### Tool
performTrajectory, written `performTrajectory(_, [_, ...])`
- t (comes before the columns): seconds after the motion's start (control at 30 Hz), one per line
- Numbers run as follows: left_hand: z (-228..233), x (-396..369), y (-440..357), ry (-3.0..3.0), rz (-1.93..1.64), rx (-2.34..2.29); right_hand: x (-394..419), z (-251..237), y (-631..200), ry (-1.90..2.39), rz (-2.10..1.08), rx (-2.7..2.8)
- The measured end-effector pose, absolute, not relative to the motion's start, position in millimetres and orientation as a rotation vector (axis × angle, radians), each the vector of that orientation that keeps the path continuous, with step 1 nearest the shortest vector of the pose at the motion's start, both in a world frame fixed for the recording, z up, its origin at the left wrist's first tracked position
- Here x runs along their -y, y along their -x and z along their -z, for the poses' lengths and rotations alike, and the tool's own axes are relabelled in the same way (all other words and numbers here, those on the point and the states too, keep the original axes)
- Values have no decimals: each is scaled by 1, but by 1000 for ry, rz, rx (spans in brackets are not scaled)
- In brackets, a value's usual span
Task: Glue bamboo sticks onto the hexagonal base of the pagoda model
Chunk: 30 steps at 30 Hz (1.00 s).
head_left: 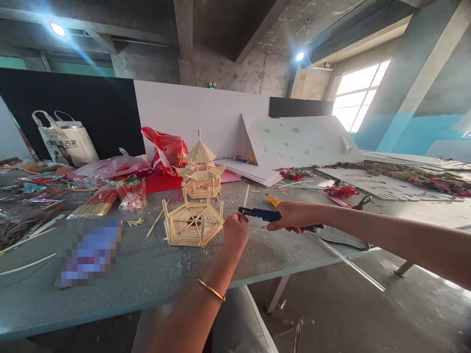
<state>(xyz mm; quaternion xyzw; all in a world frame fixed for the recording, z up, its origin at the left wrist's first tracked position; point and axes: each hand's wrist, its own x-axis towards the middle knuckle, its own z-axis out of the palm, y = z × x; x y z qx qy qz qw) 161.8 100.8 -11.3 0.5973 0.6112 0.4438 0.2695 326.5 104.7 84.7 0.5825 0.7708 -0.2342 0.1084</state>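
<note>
My left hand (236,231) is closed on a thin wooden stick (246,196), which points up from the fingers. A dark blue hot glue gun (259,214) is gripped in my right hand (292,216). Its nozzle points left and is close to my left fingers; whether it touches the stick I cannot tell. Just left of my left hand stands a low many-sided stick frame (193,223) with upright posts and a spoked middle. Behind it rises a tiered stick pagoda (200,169) with a pointed roof.
Bundled sticks (93,201) and plastic bags lie at the left. A red bag (165,149) and white boards (250,171) are at the back. A yellow object (273,200) lies beyond the glue gun. The black cord (346,242) trails right, near a clear rod (353,264) overhanging the edge.
</note>
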Motion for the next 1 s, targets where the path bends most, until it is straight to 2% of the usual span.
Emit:
performTrajectory(0.3, [6, -89, -163, -1791, -1208, -1776, -103, -88, -327, -1731, 772, -2294])
performTrajectory(1.0, [7, -77, -164, -1923, -1379, -1705, -97, -93, -344, -1730, 628, -2381])
